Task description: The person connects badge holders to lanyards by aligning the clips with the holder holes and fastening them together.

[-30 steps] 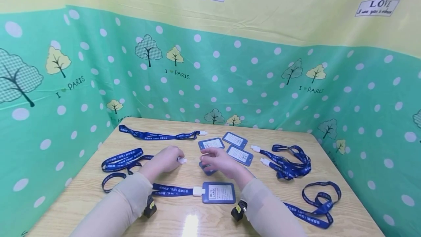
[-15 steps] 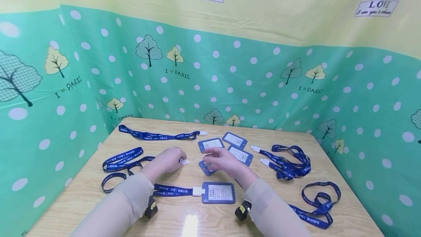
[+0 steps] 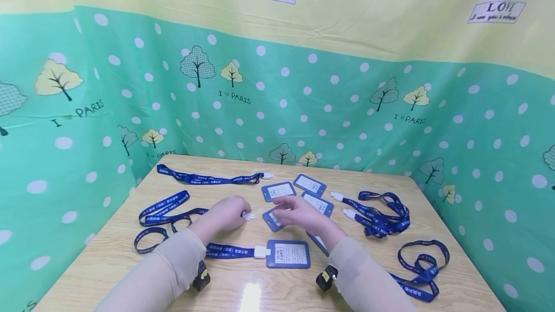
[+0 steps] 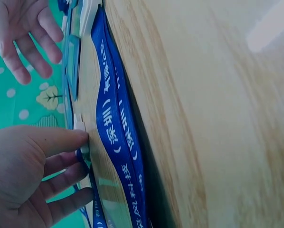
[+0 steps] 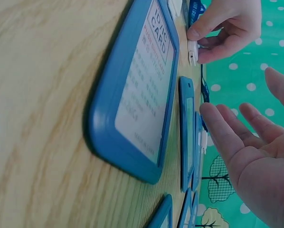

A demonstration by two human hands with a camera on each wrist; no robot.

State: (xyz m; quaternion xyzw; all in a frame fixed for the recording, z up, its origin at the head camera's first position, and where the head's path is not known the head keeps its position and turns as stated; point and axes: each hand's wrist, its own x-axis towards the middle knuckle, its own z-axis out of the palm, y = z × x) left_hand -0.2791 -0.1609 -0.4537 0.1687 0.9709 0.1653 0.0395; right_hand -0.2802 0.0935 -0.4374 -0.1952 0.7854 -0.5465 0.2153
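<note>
Currently, a white lanyard clip (image 3: 248,216) is pinched by the thumb and fingers of the left hand (image 3: 225,213), over the middle of the table (image 3: 230,280). Its long axis is pointed roughly rightward, and a blue strap (image 3: 158,219) is laid out to the left, partly covered by the wrist. Just right of the clip's free end, but apart from it, a blue ID card holder (image 3: 270,220) is set between the hands. It is partly hidden by the right hand (image 3: 299,213), the nearer one, by which nothing is gripped; its fingers are spread, and contact cannot be told. Nearer, a clipped card holder (image 3: 288,254) is seen; farther off, three card holders (image 3: 310,184) are grouped. Two lanyards (image 3: 381,220) are bunched at right.
</note>
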